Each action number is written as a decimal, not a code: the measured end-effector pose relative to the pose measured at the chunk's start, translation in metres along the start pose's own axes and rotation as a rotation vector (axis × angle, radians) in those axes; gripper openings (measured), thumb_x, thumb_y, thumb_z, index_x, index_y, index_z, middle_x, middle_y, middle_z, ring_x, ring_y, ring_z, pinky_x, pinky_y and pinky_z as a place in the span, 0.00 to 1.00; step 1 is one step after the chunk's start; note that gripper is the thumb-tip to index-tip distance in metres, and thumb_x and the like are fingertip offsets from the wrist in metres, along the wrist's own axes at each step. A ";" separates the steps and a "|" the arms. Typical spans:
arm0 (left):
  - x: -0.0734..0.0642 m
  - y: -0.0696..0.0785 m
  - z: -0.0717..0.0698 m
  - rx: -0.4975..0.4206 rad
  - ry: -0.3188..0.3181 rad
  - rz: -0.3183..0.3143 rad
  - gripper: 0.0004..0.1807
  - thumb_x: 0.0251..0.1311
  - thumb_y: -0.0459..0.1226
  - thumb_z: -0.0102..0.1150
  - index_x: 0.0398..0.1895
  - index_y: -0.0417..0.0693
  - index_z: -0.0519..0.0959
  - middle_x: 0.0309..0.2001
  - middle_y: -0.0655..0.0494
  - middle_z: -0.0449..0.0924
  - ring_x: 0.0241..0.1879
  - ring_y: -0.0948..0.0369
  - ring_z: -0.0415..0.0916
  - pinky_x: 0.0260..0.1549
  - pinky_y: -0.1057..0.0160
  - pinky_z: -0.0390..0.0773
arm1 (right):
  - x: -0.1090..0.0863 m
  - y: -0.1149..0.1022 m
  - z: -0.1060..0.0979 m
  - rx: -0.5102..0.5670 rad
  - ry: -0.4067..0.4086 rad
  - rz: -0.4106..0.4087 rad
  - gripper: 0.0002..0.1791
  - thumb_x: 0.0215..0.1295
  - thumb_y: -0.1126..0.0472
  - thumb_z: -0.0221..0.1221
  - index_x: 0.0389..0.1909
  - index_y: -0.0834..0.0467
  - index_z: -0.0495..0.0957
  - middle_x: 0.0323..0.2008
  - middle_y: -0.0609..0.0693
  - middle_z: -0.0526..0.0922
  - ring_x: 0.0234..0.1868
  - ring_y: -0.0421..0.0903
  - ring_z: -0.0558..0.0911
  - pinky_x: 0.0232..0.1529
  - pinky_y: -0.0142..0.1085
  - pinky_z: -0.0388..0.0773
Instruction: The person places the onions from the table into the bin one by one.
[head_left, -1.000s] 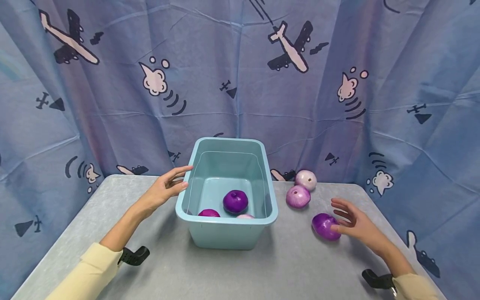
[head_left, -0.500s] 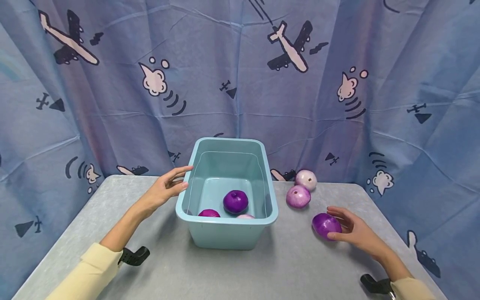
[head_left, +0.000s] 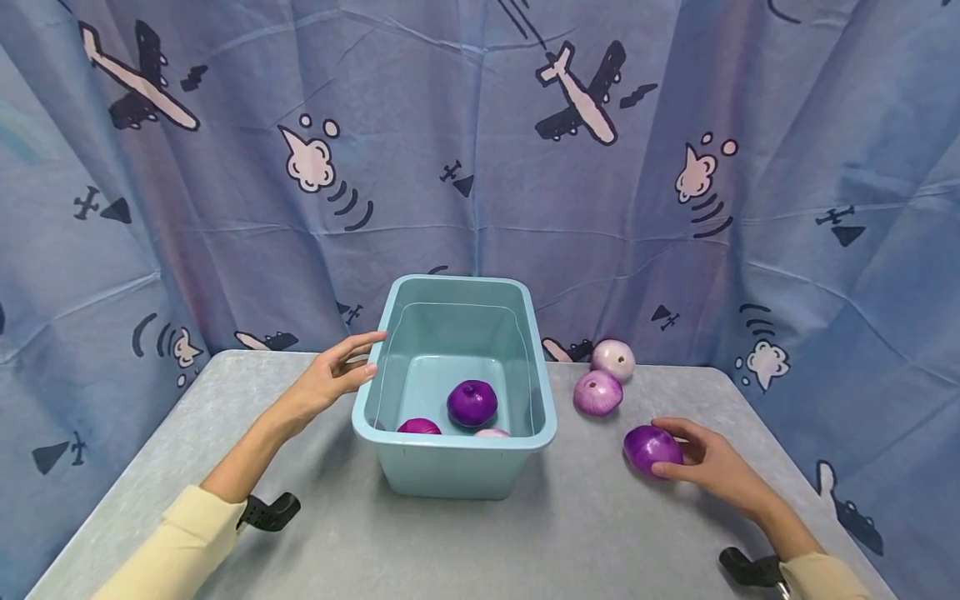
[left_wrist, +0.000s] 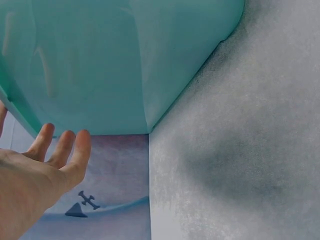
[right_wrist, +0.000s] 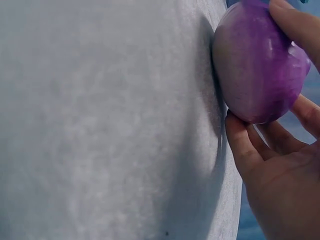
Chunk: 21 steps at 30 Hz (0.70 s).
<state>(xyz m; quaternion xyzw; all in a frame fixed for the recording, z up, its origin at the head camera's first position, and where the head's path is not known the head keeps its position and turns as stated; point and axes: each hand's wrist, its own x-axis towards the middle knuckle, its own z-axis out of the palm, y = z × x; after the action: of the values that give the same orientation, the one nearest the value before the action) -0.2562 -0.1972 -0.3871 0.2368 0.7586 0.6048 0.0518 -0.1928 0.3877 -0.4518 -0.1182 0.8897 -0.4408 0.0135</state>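
Observation:
A purple onion sits at the right of the table, gripped by my right hand. Seen from the right wrist, the thumb lies over one side of the onion and the fingers wrap the other. Whether it is lifted off the table I cannot tell. My left hand touches the left rim of a light blue plastic bin, its fingers relaxed and fairly straight. Inside the bin are a dark purple onion, a magenta one and a pale one, the latter two partly hidden by the front wall.
Two more onions, one lilac and one whitish, touch each other right of the bin near the back edge. Behind the grey table hangs a blue curtain with airplane prints.
My right hand has moved slightly left and down, closing its thumb and fingers round the purple onion. The left hand and the bin have stayed put.

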 end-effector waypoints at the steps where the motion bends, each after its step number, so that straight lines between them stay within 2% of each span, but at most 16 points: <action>1: 0.000 0.000 0.000 0.000 0.000 -0.001 0.30 0.74 0.40 0.57 0.77 0.50 0.64 0.74 0.41 0.61 0.68 0.43 0.66 0.59 0.42 0.72 | 0.000 0.000 0.000 -0.001 0.001 -0.002 0.36 0.62 0.61 0.72 0.68 0.67 0.69 0.61 0.67 0.74 0.53 0.51 0.80 0.47 0.31 0.79; 8: 0.000 0.000 0.000 -0.002 0.001 0.001 0.30 0.74 0.40 0.57 0.77 0.51 0.64 0.73 0.41 0.62 0.67 0.43 0.66 0.58 0.43 0.73 | 0.002 0.000 -0.003 -0.041 0.018 -0.013 0.35 0.63 0.59 0.72 0.67 0.66 0.70 0.61 0.67 0.75 0.52 0.50 0.80 0.47 0.31 0.79; 21: 0.000 0.000 0.000 -0.004 0.001 -0.008 0.30 0.74 0.40 0.57 0.77 0.50 0.64 0.74 0.42 0.61 0.68 0.43 0.66 0.58 0.42 0.72 | 0.006 -0.011 -0.008 -0.005 0.057 -0.052 0.34 0.63 0.62 0.71 0.67 0.67 0.70 0.61 0.69 0.74 0.50 0.38 0.80 0.46 0.30 0.79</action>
<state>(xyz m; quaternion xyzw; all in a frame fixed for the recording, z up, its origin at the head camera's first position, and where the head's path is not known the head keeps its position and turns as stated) -0.2566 -0.1969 -0.3869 0.2335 0.7583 0.6063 0.0541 -0.1976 0.3862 -0.4376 -0.1286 0.8874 -0.4421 -0.0234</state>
